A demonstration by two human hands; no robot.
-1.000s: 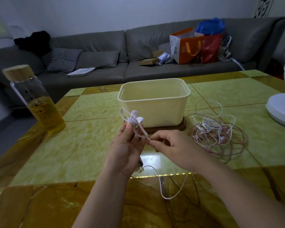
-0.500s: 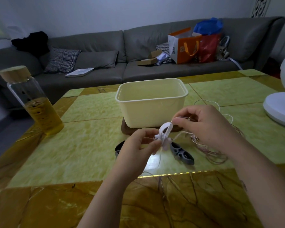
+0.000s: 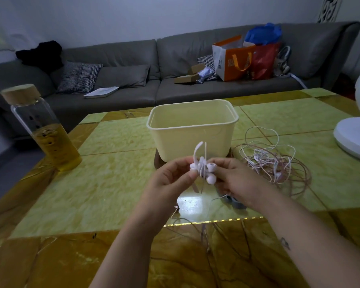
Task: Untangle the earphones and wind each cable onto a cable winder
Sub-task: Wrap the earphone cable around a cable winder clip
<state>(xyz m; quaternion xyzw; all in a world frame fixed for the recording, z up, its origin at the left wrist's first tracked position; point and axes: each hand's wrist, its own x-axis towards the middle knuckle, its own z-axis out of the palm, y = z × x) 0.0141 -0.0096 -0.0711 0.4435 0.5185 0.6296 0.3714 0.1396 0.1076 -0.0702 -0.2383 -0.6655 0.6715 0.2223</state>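
Observation:
A white earphone bundle (image 3: 203, 167) with its buds and wound cable is held in the air just before the cream tub. My left hand (image 3: 170, 179) pinches its left side. My right hand (image 3: 235, 179) pinches its right side near a bud. A loop of cable sticks up from the bundle, and a loose strand hangs down toward the table. A tangle of white and pinkish earphone cables (image 3: 272, 163) lies on the table to the right. A grey cable winder (image 3: 234, 201) lies on the table, partly hidden under my right wrist.
A cream plastic tub (image 3: 192, 129) stands on a dark wooden coaster mid-table. A glass bottle with yellow liquid (image 3: 44, 132) stands at the left. A white fan base (image 3: 353, 138) sits at the right edge. Behind the table is a grey sofa (image 3: 121, 67) with bags.
My right hand has come back from the right and closed in on the bundle. Both hands have risen a little, and more cable now sits wound on the bundle.

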